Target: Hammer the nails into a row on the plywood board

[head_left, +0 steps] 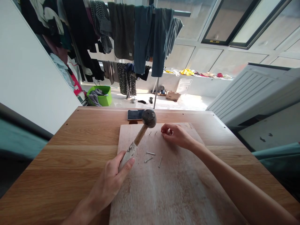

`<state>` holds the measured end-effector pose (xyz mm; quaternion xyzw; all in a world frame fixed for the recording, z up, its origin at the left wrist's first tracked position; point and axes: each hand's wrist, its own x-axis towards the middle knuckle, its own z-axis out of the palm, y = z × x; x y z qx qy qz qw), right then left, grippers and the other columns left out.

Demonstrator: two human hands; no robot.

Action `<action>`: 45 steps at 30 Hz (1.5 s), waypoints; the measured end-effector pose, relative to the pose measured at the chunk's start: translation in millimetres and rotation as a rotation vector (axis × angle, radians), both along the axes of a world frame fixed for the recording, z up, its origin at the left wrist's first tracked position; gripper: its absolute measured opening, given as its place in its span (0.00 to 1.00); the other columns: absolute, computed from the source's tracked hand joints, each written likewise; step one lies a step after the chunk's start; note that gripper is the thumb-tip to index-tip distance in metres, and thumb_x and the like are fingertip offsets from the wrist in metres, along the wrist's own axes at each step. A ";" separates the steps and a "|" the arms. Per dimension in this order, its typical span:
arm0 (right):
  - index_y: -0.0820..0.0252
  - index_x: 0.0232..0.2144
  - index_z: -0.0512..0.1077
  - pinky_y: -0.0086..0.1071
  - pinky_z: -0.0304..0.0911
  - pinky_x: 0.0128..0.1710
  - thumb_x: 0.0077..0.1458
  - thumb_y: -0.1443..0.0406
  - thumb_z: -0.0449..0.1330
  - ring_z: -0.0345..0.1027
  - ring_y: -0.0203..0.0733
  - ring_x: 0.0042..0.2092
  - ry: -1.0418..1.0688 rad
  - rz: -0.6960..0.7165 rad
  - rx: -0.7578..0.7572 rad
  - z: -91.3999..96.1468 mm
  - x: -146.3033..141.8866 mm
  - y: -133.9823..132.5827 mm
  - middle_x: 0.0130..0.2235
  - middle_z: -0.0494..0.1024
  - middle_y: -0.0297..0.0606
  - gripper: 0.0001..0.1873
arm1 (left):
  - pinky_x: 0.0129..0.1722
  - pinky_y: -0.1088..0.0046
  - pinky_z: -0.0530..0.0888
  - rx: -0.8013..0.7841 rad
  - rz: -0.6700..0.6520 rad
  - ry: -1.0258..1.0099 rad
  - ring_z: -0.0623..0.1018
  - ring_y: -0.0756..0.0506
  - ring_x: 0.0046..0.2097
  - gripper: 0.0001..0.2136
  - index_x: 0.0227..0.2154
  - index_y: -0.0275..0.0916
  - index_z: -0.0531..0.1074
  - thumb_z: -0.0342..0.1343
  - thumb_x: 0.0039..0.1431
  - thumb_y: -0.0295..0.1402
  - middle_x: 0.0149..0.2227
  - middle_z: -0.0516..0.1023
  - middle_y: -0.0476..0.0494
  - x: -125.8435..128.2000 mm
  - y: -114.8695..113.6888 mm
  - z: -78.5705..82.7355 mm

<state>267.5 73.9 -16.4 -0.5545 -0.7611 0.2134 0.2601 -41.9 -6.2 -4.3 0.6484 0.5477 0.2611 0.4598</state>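
Left hand (117,175) grips the mallet (143,128) raised (head up) over the board (173,187); right hand (174,133) pinches a nail upright, steadying it

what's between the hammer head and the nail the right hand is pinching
Nothing visible. The hammer in the left hand hangs with its head left of the right hand, with only bare board between. The pinched nail itself is hidden by the fingers.

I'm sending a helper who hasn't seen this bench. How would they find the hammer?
On the wooden table lies a pale board. The hammer is raised over its far left part, gripped by the left hand. Its dark round head sets it apart from the thin loose nails.
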 end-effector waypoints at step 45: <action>0.58 0.33 0.74 0.30 0.65 0.35 0.52 0.74 0.59 0.69 0.37 0.34 -0.055 0.252 0.045 22.9 -3.3 -40.4 0.35 0.78 0.35 0.09 | 0.36 0.71 0.70 0.037 -0.082 0.034 0.73 0.45 0.31 0.21 0.37 0.40 0.72 0.48 0.69 0.53 0.29 0.73 0.51 15.7 -5.2 0.4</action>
